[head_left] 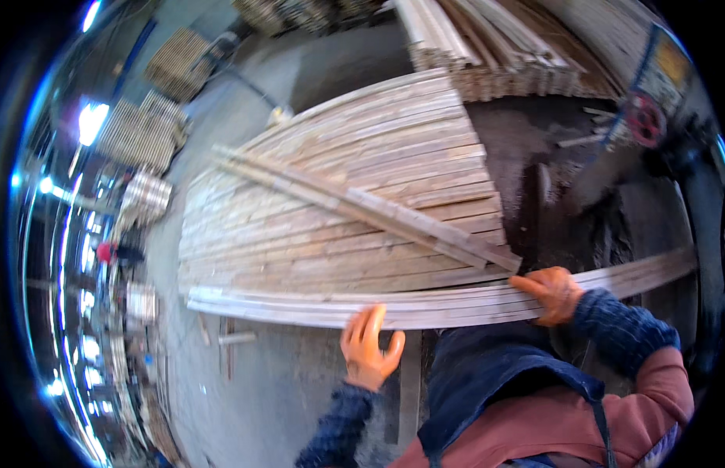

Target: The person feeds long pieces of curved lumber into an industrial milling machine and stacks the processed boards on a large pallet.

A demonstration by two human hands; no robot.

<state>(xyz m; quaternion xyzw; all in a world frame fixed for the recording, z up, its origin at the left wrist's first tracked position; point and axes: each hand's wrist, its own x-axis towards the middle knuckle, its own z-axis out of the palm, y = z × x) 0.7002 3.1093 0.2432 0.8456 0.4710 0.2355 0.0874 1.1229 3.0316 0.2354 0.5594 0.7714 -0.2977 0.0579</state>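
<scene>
Boards (448,306): right hand (556,295) atop, left hand (367,351) spread nearby.

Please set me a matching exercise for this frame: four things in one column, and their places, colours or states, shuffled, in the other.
Column 1
1. Left hand
2. Right hand
3. Loose pair of boards
4. Wheel

Column 2
A. Red, at the upper right of the picture
B. Lying slantwise across the broad layer of planks
C. Spread open, at lower centre
D. On the long pale boards, right of centre

Right pairs: 1-C, 2-D, 3-B, 4-A
</scene>
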